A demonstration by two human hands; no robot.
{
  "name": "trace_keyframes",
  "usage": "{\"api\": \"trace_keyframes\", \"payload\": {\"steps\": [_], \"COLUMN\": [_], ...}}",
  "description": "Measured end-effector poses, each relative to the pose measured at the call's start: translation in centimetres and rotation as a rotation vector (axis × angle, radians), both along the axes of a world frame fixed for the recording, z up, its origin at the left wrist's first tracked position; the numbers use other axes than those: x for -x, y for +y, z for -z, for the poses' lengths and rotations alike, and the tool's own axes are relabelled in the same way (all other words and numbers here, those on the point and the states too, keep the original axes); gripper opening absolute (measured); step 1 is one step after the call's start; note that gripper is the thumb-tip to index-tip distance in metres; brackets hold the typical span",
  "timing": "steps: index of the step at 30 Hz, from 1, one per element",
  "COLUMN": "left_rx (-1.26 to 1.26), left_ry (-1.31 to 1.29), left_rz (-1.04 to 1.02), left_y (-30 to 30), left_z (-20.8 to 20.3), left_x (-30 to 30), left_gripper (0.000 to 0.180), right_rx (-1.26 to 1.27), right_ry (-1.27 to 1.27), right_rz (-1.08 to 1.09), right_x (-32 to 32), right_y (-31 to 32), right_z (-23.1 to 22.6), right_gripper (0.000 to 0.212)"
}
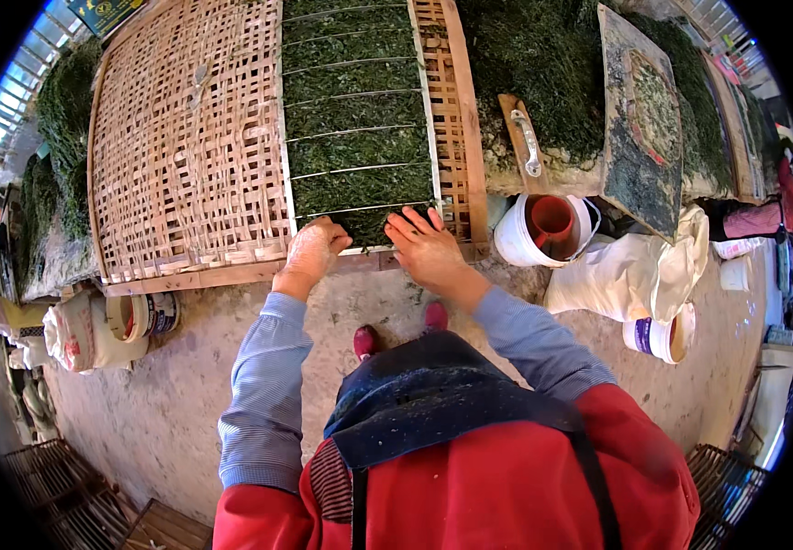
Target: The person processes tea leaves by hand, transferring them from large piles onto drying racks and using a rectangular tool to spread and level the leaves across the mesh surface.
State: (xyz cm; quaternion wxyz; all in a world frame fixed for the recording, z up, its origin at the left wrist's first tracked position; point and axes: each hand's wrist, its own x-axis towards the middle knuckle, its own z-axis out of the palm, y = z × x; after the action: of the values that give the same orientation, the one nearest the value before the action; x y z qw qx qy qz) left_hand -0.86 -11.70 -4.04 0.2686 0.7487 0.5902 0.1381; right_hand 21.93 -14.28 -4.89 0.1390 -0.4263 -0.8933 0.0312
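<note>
Filling appears nearly complete: seaweed-like shreds [352, 151] cover the farther sections of the white frame [286, 137] on the woven rack [195, 279]; the nearest likely needs evening. Left hand [316, 252]: grip curled, pinching indeterminable. Right hand [426, 249]: grip spread at the near end.

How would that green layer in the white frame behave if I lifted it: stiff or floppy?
Probably floppy and apt to shed: the green layer looks like loose, matted strands. It may also part into bands, as the white frame divides it crosswise.
</note>
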Motion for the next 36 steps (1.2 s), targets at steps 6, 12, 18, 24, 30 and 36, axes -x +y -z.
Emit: {"api": "trace_keyframes", "payload": {"steps": [6, 12, 18, 24, 30, 36], "left_rx": [0.045, 0.012, -0.114, -0.251, -0.145, -0.002], "left_ry": [0.039, 0.269, 0.189, 0.153, -0.289, -0.761], "left_rz": [-0.042, -0.03, 0.033, 0.089, -0.385, -1.021], "left_y": [0.5, 0.7, 0.8, 0.9, 0.4, -3.8], "left_z": [0.5, 0.4, -0.6, 1.3, -3.6, 0.4], "left_x": [-4.5, -7.6, -11.1, -11.9, -3.1, 4.7], "left_gripper": [0.013, 0.017, 0.011, 0.009, 0.011, 0.032], "right_rx": [0.062, 0.019, 0.036, 0.061, 0.429, 0.613], "right_ry": [0.161, 0.788, 0.84, 0.816, 0.895, 0.826], "right_rz": [0.159, 0.336, 0.703, 0.73, 0.576, 0.41], "right_x": [0.6, -7.2, -17.0, -17.8, -13.4, -7.1], "right_y": [0.1, 1.8, 3.7, 5.7, 2.7, 0.9], "right_z": [-0.2, -1.4, 1.9, 0.8, 1.3, 3.3], "right_gripper": [0.017, 0.014, 0.015, 0.017, 0.015, 0.015]}}
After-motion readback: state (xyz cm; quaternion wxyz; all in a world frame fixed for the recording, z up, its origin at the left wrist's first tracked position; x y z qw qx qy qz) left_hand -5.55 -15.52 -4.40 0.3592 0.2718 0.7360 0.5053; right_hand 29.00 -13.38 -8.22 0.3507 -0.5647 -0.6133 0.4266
